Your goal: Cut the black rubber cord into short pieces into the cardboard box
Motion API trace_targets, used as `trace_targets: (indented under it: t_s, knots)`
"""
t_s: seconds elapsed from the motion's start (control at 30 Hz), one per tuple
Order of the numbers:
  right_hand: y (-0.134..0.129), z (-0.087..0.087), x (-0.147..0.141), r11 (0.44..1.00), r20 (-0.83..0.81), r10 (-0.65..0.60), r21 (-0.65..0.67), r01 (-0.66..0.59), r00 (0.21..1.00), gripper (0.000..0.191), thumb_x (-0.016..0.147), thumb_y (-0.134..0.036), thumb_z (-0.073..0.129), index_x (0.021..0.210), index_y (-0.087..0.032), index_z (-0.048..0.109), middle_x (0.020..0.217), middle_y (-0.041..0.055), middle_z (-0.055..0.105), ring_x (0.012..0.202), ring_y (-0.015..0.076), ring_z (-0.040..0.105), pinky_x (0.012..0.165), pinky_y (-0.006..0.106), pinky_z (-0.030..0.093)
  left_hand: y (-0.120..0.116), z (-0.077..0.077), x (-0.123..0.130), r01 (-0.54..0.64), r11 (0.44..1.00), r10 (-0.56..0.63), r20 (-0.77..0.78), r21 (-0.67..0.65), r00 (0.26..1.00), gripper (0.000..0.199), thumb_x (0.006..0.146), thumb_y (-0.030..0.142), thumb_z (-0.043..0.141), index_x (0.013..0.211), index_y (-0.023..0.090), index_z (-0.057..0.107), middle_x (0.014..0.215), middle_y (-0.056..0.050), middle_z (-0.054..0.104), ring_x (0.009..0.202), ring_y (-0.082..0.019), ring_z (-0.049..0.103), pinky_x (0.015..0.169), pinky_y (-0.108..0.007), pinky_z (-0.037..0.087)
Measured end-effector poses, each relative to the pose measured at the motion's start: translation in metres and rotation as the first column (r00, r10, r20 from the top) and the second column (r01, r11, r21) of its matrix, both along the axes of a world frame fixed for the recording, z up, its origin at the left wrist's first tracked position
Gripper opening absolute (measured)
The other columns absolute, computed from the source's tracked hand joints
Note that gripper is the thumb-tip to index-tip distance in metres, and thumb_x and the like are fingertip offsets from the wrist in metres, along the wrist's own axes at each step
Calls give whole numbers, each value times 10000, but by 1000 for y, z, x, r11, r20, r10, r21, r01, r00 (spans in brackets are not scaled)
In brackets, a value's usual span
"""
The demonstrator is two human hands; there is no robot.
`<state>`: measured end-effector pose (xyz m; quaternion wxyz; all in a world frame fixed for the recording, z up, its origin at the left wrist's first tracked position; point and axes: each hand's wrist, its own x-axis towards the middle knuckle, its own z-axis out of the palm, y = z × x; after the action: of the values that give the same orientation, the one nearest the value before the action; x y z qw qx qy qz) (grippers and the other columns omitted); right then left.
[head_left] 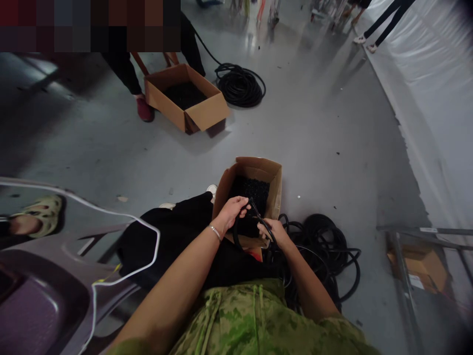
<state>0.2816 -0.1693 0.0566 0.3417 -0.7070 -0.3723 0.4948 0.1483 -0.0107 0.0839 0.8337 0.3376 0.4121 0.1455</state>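
Note:
My left hand (234, 209) is closed, its thumb and fingers pinching a length of black hose (236, 235) that hangs in a curve below it. My right hand (271, 230) is closed around a slender dark length that slants up to the left hand's fingertips; it looks like the same hose, though its far end is too dark to make out. Both hands are above the near part of an open cardboard box (275, 190). Many small black pieces (254, 190) lie inside the box. Tangled coils of black hose (325, 241) rest on the floor beside my right forearm.
Across the floor stands another cardboard box (209, 108) with black contents, beside a hose coil (242, 85) and a person's legs (125, 69). A grey plastic chair (70, 281) and a white cable (158, 241) are at left. A metal frame (404, 266) stands at right.

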Motion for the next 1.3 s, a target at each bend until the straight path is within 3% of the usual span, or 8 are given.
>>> trace_targets:
  t_s: [0.73, 1.3]
  knots:
    - [-1, -4, -1, 1000, 30, 26, 7, -26, 999, 398, 840, -564, 571, 726, -184, 601, 545, -2, 625, 454, 116, 582, 477, 205, 447, 0, -6, -1, 70, 998, -70, 22, 9, 997, 359, 751, 404, 748, 629, 95, 612, 462, 21, 437, 402, -37, 335, 409, -181, 237]
    - [-2, -7, -3, 1000, 65, 9, 16, -10, 998, 421, 830, -552, 583, 624, -186, 552, 530, -4, 621, 398, 96, 552, 422, 184, 425, -1, -2, 0, 68, 996, -67, -14, 56, 998, 295, 774, 329, 713, 646, 92, 593, 585, -17, 553, 415, -28, 368, 397, -175, 253]
